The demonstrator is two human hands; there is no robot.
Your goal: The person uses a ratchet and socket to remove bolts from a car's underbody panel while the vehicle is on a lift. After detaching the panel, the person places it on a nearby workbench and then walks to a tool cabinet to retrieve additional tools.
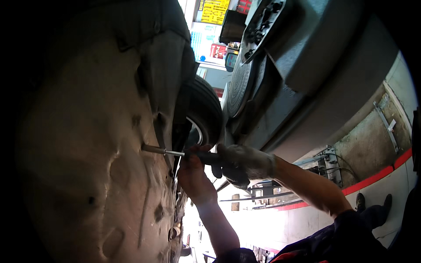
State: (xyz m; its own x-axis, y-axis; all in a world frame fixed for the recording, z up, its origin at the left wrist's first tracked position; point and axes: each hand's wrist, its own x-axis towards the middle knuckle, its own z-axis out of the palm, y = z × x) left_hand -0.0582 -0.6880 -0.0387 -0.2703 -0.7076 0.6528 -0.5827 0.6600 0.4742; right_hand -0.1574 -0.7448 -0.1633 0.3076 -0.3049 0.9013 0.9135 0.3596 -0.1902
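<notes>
A socket tool with a dark body, a shiny shaft (174, 153) and a long dull socket (154, 150) lies nearly level across the middle. The socket's tip meets the dented, dusty underside panel of a vehicle (118, 175); any fastener there is hidden. My right hand (245, 162), in a grey and black glove, is wrapped round the tool's dark body. Bare and lower, my left hand (195, 177) pinches the tool's front part, just behind the shaft, with its fingertips.
Beyond my hands are a tyre (204, 109) and a large grey lift platform (307, 101) slanting to the upper right. A red-edged floor recess (364, 144) lies at the right. Yellow and red tool racks (215, 11) hang at the back. Someone's shoes (360, 201) show at the lower right.
</notes>
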